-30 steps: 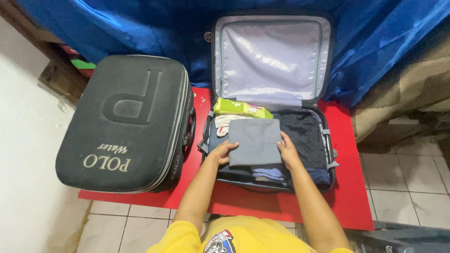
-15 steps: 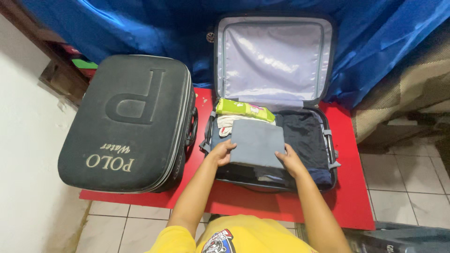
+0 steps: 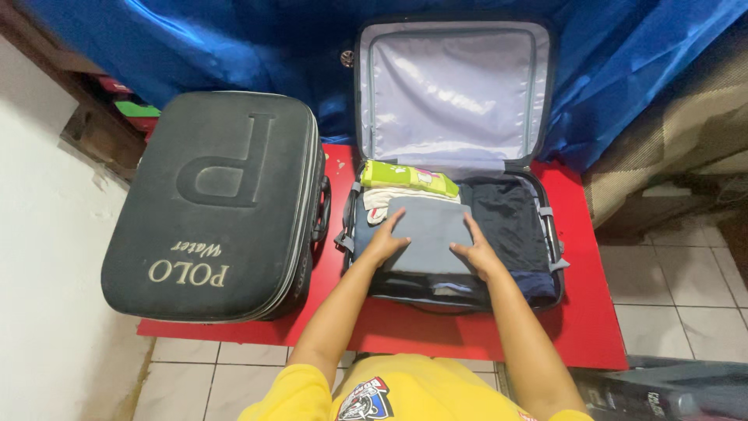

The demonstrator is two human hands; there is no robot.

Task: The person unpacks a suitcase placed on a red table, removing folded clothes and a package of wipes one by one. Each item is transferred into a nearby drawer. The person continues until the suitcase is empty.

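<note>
An open dark suitcase (image 3: pixel 550 257) lies on a low red table (image 3: pixel 584 327), its pale-lined lid (image 3: pixel 452 93) standing upright. Inside are dark folded clothes (image 3: pixel 506 218), a white cloth (image 3: pixel 389 199) and a lime-green packet (image 3: pixel 405 175) at the back left. A folded grey garment (image 3: pixel 430 234) rests on top of the left stack. My left hand (image 3: pixel 386 242) presses flat on the garment's left edge. My right hand (image 3: pixel 477 253) lies flat on its lower right corner. Both hands have fingers spread and grip nothing.
A closed dark grey hard-shell case (image 3: pixel 218 203) lies to the left, overhanging the red table. Blue cloth (image 3: pixel 234 47) hangs behind. A white wall (image 3: pixel 39 273) is at the left, tiled floor (image 3: pixel 670 296) at the right, and a brown fabric surface (image 3: pixel 670 148) beyond.
The grey garment has moved slightly left and lower on the stack, with both hands sliding along on it. The green packet shows more fully.
</note>
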